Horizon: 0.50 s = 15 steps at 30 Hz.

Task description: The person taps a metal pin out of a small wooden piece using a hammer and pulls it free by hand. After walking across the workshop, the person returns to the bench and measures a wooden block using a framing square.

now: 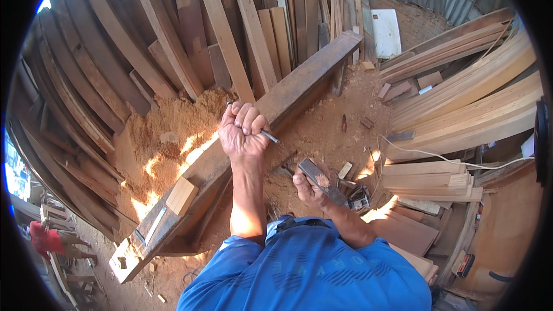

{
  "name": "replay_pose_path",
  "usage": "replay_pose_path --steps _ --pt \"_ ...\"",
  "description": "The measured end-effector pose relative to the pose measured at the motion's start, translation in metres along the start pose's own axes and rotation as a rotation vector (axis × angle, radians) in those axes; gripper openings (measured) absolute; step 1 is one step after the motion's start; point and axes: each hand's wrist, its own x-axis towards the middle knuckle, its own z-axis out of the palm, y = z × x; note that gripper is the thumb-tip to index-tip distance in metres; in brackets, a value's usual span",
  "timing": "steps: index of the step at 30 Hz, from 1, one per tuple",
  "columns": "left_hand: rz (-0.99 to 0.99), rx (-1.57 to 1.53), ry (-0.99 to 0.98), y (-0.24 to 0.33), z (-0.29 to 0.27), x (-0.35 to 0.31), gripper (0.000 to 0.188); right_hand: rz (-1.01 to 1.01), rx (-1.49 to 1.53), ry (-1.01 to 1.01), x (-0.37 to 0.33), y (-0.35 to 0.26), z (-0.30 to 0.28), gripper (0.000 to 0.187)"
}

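Tall planks (227,40) lean beyond the left fingers (249,120); stacked boards (469,101) lie right of the right fingers (302,186). Below the left fingers, a long tabletop (305,78) crosses the sawdust-strewn floor (322,112), bearing a wood block (181,196) nearer and leftward. The right fingers grip a hand plane (320,179); the left curl tightly around a metal rod (270,136).

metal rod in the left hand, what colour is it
The metal rod is silvery grey, best seen in the head view.
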Motion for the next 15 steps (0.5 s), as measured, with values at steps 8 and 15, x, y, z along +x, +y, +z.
replay_pose_path --steps 8,15 --pt "0.044 0.057 0.03 -0.003 -0.001 -0.008 0.033 0.079 0.065 -0.01 -0.016 0.012 0.012 0.01" --pt "0.017 0.084 0.003 -0.012 0.008 -0.007 0.031 0.146 0.072 -0.016 -0.02 0.017 0.012 0.016"
